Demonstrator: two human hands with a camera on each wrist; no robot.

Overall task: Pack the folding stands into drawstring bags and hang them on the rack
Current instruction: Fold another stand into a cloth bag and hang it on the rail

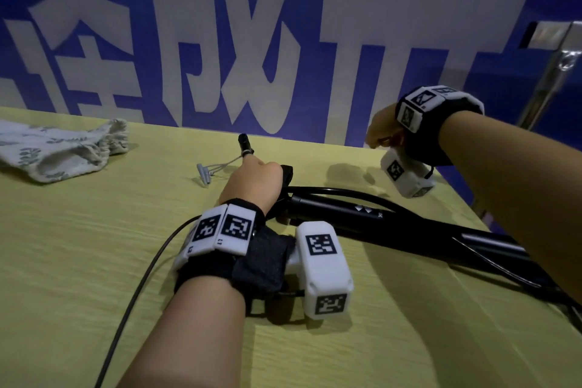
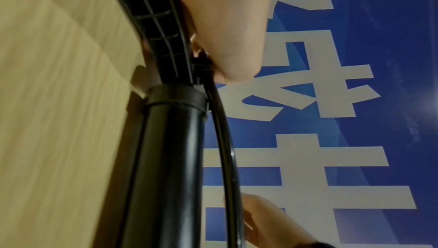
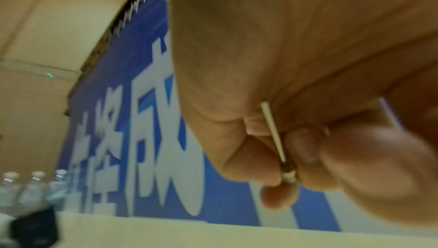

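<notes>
A black folding stand lies across the yellow-green table, its tube running toward the near right. My left hand grips its head end; the left wrist view shows that hand curled round the ribbed black part above the stand's tube. My right hand is raised above the table's far right corner. In the right wrist view its fingers pinch a thin pale rod; what the rod belongs to is unclear. A white leaf-print drawstring bag lies flat at the far left.
A grey cord with toggles lies beside a small black cylinder ahead of my left hand. A black cable trails off the near edge. A blue banner backs the table, with a metal post at right. Water bottles stand far off.
</notes>
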